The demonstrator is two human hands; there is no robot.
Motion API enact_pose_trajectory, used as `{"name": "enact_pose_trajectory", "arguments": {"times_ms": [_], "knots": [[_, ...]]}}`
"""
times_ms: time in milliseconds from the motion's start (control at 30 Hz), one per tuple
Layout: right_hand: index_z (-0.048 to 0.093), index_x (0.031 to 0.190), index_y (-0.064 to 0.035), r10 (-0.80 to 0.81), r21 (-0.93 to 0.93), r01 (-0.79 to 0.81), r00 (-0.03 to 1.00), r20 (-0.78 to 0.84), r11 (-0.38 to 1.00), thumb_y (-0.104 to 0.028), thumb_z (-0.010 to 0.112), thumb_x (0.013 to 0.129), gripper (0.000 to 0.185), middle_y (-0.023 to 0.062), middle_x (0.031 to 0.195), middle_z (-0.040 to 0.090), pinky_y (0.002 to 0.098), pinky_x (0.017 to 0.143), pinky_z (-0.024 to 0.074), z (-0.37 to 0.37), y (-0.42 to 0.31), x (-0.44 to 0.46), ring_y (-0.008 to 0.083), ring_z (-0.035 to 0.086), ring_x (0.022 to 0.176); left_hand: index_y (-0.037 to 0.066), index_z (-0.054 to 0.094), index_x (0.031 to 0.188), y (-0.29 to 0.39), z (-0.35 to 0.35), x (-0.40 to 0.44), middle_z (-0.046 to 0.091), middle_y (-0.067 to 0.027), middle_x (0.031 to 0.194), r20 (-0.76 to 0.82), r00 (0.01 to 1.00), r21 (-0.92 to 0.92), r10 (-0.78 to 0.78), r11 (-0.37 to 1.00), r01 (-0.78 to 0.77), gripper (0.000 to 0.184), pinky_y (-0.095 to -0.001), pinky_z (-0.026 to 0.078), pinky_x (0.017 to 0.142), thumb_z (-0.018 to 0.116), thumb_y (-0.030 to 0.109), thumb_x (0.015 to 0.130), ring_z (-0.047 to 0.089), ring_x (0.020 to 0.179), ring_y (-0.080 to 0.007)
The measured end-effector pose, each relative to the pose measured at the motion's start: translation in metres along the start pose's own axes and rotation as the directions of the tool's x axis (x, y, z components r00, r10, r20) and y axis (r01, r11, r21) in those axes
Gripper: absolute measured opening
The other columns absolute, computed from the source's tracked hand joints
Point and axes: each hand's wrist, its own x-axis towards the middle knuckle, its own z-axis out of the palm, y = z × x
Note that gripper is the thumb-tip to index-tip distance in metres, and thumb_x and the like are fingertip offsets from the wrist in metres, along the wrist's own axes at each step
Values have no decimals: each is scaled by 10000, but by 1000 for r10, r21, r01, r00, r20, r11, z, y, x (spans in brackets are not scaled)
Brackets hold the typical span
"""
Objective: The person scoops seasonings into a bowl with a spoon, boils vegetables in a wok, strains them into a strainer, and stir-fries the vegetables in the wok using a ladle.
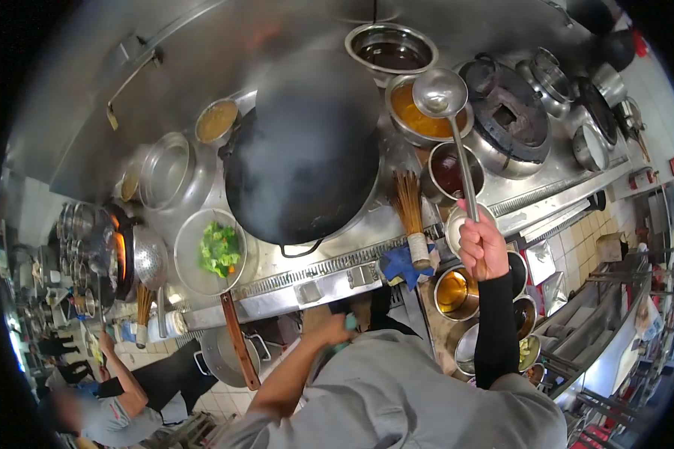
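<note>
My right hand (481, 245) is closed around the long handle of a steel ladle (440, 93). The ladle's bowl hangs over a steel bowl of orange-yellow liquid (410, 112), and a dark red sauce pot (448, 170) sits below the handle. Close to my body, my left hand (331, 329) is closed on a teal cloth (346, 333), its fingers partly hidden. Ahead of it a big black wok (303, 179) gives off steam that blurs its inside. Left of the wok, a round strainer with a wooden handle (237, 337) holds green vegetables (221, 251).
A bamboo brush (408, 217) and a blue cloth (406, 263) lie at the counter's front edge. Several seasoning pots, one with yellow oil (455, 292), stand at my right. Another person (131, 400) works at the far left beside a flaming burner (120, 258).
</note>
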Motion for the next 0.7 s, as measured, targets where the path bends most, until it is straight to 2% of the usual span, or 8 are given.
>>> {"name": "enact_pose_trajectory", "arguments": {"times_ms": [33,67,167,267,367,467,533,700], "knots": [[458,1361,-113,31,59,-33,999,44,998,-93,475,965,396,-57,633,391,214,351,300,-3,9,-2,34,344,409,-85,623,1039,12,1,23,664,-268,1048,103,995,12,-9,1000,7,600,-448,522,842,678,438,751,645,993,-393],[427,1391,-93,33,33,-34,999,12,999,-86,477,957,438,-54,634,389,218,340,318,9,17,-9,38,349,396,-82,599,1096,-5,33,61,658,-271,1070,58,996,74,70,994,-75,586,-456,526,839,671,389,755,646,990,-405],[407,1404,-61,71,11,-71,997,9,997,-68,486,936,474,-45,631,391,225,324,322,36,48,-21,43,348,377,-70,516,1241,-10,88,124,629,-297,1113,-228,957,251,182,960,-123,578,-481,537,825,634,227,760,649,949,-451],[356,1448,-40,142,25,-142,989,-34,990,-43,466,940,520,-22,615,397,234,307,294,62,84,-31,52,356,364,-71,435,1326,-3,90,157,578,-323,1172,-80,983,230,164,963,-142,656,-492,517,876,636,154,743,626,1009,-466],[365,1454,-72,196,-75,-203,977,-87,976,-49,499,929,541,-29,588,384,244,329,311,84,116,-32,65,341,365,-86,421,1342,-23,140,199,548,-339,1207,-207,962,483,176,874,-56,711,-474,475,961,674,174,730,591,1093,-461],[378,1450,-89,157,-314,-218,965,-208,924,-33,524,926,547,-23,601,415,248,352,334,105,145,-29,67,359,376,-86,421,1344,-31,146,207,547,-339,1215,-248,948,575,201,818,-23,722,-470,470,967,681,191,731,587,1101,-458],[405,1430,-81,77,-579,-212,965,-249,787,-12,536,928,524,-6,652,485,244,381,366,117,154,-28,70,408,408,-87,420,1345,-32,138,205,546,-339,1220,-226,954,541,196,840,-45,729,-467,467,971,686,202,731,585,1106,-456],[419,1421,-70,-199,-551,92,970,-137,829,-23,550,913,526,-36,645,476,230,392,347,99,195,-41,50,418,434,-88,419,1348,-33,117,201,545,-338,1232,-191,967,449,169,891,-67,748,-460,460,981,698,231,732,579,1119,-451]]}}
